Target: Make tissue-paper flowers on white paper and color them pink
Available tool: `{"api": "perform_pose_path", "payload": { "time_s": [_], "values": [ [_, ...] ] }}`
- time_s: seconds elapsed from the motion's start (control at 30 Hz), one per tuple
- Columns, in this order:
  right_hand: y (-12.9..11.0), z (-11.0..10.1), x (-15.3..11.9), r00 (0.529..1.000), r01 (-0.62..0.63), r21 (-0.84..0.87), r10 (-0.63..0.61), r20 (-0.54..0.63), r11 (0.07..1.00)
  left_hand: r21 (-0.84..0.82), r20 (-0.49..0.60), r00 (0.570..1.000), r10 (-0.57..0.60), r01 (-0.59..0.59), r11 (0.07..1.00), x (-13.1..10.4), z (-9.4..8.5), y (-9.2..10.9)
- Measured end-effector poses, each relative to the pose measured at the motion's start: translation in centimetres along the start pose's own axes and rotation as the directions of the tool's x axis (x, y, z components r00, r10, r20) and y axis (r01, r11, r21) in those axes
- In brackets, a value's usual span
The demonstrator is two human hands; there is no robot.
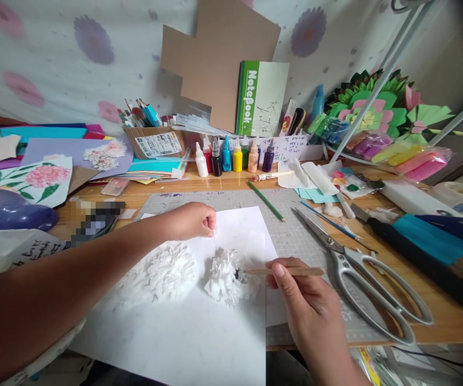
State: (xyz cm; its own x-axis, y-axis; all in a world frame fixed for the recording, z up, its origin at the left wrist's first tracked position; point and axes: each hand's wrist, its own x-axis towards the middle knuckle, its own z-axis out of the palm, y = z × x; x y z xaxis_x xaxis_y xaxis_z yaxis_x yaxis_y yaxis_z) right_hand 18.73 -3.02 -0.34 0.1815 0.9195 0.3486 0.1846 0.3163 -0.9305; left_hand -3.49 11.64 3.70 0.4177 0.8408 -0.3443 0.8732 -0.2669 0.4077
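A white paper sheet lies over a grey cutting mat and bears two raised clusters of ruffled white pieces. My left hand is closed above the larger cluster, near the sheet's far part; whatever its fingertips may pinch is too small to make out. In my right hand is a thin wooden stick, held between thumb and fingers. Its tip points left at the smaller cluster, close to a dark spot there; whether it touches is unclear.
Large scissors lie open-handled at right, beside a thin blue brush and a black-handled knife. A green pencil rests on the mat. Small paint bottles stand behind, near a notebook and a pen box.
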Motion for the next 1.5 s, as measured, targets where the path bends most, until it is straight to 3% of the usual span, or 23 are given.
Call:
{"api": "perform_pose_path", "payload": {
  "time_s": [0.2,0.37,0.43,0.5,0.63,0.7,0.77,0.97,1.17,1.37,1.5],
  "values": [
    [0.2,0.0,0.0,0.999,-0.009,0.092,0.014,-0.049,0.996,0.004,-0.12,0.984,0.132,-0.132,0.991,-0.7,-1.1,0.0],
    [0.9,-0.2,-0.3,0.992,-0.049,0.263,0.079,-0.103,0.963,-0.272,-0.07,0.994,0.078,-0.095,0.958,-3.4,-2.2,1.6],
    [1.1,-0.2,-0.4,0.987,-0.053,0.328,0.099,-0.126,0.943,-0.293,-0.113,0.988,0.105,-0.134,0.947,-4.5,-1.8,2.8],
    [1.1,-0.1,-0.4,0.985,-0.051,0.365,0.108,-0.138,0.93,-0.207,-0.227,0.957,0.181,-0.229,0.951,-5.5,-0.7,4.1],
    [0.7,-0.1,-0.4,0.985,-0.047,0.38,0.105,-0.133,0.924,-0.024,-0.461,0.826,0.324,-0.377,0.926,-6.4,2.9,5.5],
    [0.6,-0.1,-0.5,0.986,-0.023,0.384,0.084,-0.142,0.923,0.006,-0.528,0.78,0.337,-0.393,0.919,-6.6,4.5,5.7],
    [0.6,-0.1,-0.6,0.986,0.02,0.386,0.047,-0.162,0.922,0.013,-0.545,0.76,0.353,-0.414,0.91,-6.8,5.6,5.6],
    [0.5,-0.1,-0.7,0.981,0.142,0.333,-0.087,-0.175,0.932,0.04,-0.489,0.779,0.391,-0.428,0.903,-7.7,6.6,5.1],
    [-0.8,-0.1,0.1,0.97,0.242,0.17,-0.241,-0.029,0.955,0.055,-0.499,0.766,0.406,-0.439,0.897,-8.2,7.0,4.7],
    [-1.5,0.4,1.1,0.964,0.265,0.092,-0.267,0.011,0.96,0.034,-0.556,0.763,0.331,-0.377,0.925,-8.3,7.1,4.6],
    [-1.2,0.6,1.2,0.962,0.266,0.102,-0.271,0.036,0.959,0.093,-0.547,0.753,0.365,-0.378,0.921,-8.1,6.9,4.6]
  ]
}}
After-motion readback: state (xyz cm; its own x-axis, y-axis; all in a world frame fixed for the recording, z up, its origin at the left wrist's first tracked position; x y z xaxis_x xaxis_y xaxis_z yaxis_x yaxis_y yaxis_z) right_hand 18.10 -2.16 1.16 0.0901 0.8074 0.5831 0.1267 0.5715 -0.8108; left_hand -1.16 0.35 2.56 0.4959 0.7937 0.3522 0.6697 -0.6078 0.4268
